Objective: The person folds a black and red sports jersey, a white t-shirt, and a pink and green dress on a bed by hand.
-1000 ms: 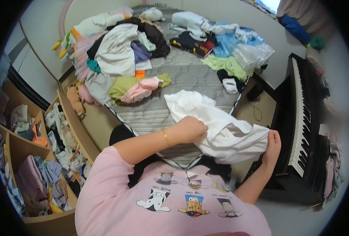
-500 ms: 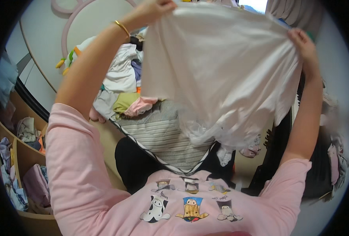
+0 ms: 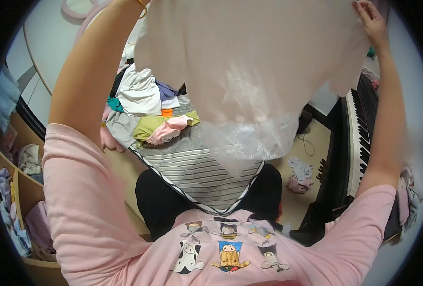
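Note:
A white short-sleeved top (image 3: pixel 259 52) hangs spread out in front of me, with a sheer, ruffled part (image 3: pixel 254 140) at its lower end. My right hand (image 3: pixel 371 23) pinches its upper right corner between thumb and fingers. My left forearm (image 3: pixel 94 62), with a gold bangle (image 3: pixel 143 8), reaches up to the top's other side; the left hand itself is past the picture's upper edge. Below the garment lies a grey striped quilted pad (image 3: pixel 187 164) across my knees.
Piled clothes, among them a white shirt (image 3: pixel 139 90) and a green-and-pink garment (image 3: pixel 166 129), lie left on the pad. Cubbies (image 3: pixel 23 190) with folded clothes stand far left. A piano keyboard (image 3: pixel 358 143) is at right, with a small clothes heap (image 3: pixel 299 176) on the floor beside it.
Both arms have risen and spread farther apart, lifting the white top higher and opening it flatter. My left hand has gone out of the picture at the top.

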`<control>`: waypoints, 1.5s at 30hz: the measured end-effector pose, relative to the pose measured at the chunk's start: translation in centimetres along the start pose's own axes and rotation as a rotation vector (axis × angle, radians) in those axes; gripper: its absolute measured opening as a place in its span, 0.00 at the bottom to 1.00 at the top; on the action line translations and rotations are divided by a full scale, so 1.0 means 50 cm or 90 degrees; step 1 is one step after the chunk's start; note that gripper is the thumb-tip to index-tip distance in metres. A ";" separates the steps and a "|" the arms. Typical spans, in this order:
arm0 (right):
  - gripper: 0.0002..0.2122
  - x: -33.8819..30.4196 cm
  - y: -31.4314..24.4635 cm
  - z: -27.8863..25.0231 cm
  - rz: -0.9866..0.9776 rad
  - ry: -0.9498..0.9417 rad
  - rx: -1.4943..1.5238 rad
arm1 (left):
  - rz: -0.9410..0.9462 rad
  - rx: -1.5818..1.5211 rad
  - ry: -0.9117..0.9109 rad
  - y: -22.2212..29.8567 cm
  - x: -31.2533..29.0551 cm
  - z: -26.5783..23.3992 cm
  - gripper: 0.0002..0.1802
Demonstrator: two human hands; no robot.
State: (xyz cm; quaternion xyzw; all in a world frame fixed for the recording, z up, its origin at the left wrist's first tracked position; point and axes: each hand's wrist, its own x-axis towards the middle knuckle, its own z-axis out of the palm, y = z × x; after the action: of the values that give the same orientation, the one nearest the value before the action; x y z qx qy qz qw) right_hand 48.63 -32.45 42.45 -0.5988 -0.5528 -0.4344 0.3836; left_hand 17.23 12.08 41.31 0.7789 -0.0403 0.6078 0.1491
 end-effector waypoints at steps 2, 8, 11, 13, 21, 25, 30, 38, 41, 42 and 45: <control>0.15 -0.006 -0.015 0.006 0.057 -0.103 -0.306 | 0.095 0.057 0.007 0.018 -0.013 -0.007 0.15; 0.17 0.012 0.028 -0.061 0.238 -0.029 -0.500 | -0.106 -0.070 -0.404 0.308 -0.159 -0.025 0.21; 0.18 0.061 0.034 0.029 0.210 0.099 -0.516 | -0.067 -0.233 -0.415 0.308 -0.194 -0.060 0.20; 0.18 0.070 0.020 0.167 0.198 0.168 -0.433 | -0.127 -0.239 -0.349 0.296 -0.234 -0.088 0.18; 0.14 -0.240 -0.215 0.933 0.214 0.016 0.038 | -0.606 -0.201 -0.059 0.092 -0.663 -0.143 0.11; 0.21 -0.523 -0.397 1.137 0.274 -0.322 0.262 | -0.747 -0.108 -0.003 0.022 -0.954 -0.197 0.11; 0.24 -0.650 -0.489 1.143 0.199 -0.420 0.269 | -0.678 0.180 -0.003 -0.001 -1.091 -0.244 0.10; 0.25 -0.808 -0.433 0.958 0.241 -0.517 -0.094 | -0.329 0.363 -0.119 -0.301 -0.906 0.014 0.14; 0.29 -0.848 -0.415 0.955 0.214 -0.565 -0.143 | -0.563 0.436 -0.421 -0.398 -0.929 0.091 0.17; 0.29 -0.849 -0.413 0.952 0.223 -0.571 -0.144 | -0.580 0.423 -0.401 -0.413 -0.943 0.117 0.18; 0.30 -0.841 -0.406 0.934 0.229 -0.566 -0.086 | -0.561 0.320 -0.315 -0.455 -0.994 0.130 0.17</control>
State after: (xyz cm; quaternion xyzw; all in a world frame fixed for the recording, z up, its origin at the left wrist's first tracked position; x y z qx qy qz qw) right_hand 32.44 -0.49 -13.02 -0.8361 -0.5215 -0.0982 0.1390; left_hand 16.03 26.02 -11.94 0.8529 0.4010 0.2786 0.1847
